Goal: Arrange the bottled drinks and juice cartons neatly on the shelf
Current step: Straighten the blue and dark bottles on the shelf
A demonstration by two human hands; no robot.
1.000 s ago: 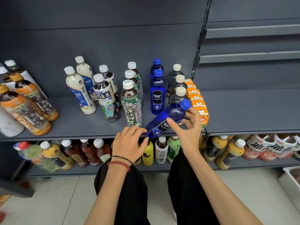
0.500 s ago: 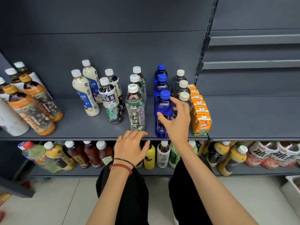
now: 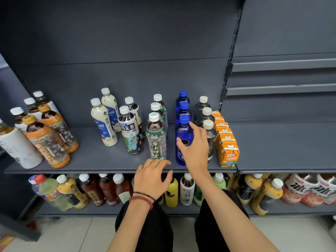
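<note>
On the grey shelf (image 3: 101,161) a blue soda bottle (image 3: 183,130) stands upright at the front of a row of three blue bottles. My right hand (image 3: 197,149) holds it, thumb on the label and fingers round its right side. To its right stands a row of clear bottles (image 3: 209,129), then a row of orange juice cartons (image 3: 227,148). On its left is a row of green-labelled tea bottles (image 3: 156,140). My left hand (image 3: 151,176) rests on the shelf's front edge and holds nothing.
Further left stand dark oolong tea bottles (image 3: 130,131), milky bottles (image 3: 103,124) and tilted orange-labelled tea bottles (image 3: 47,140) beside a white bottle (image 3: 18,148). The lower shelf (image 3: 181,210) holds several mixed bottles. The right shelf bay (image 3: 283,148) is bare.
My right hand brought the tilted blue bottle up onto the shelf and stood it upright at the front of the blue row. The left hand has stayed on the shelf edge.
</note>
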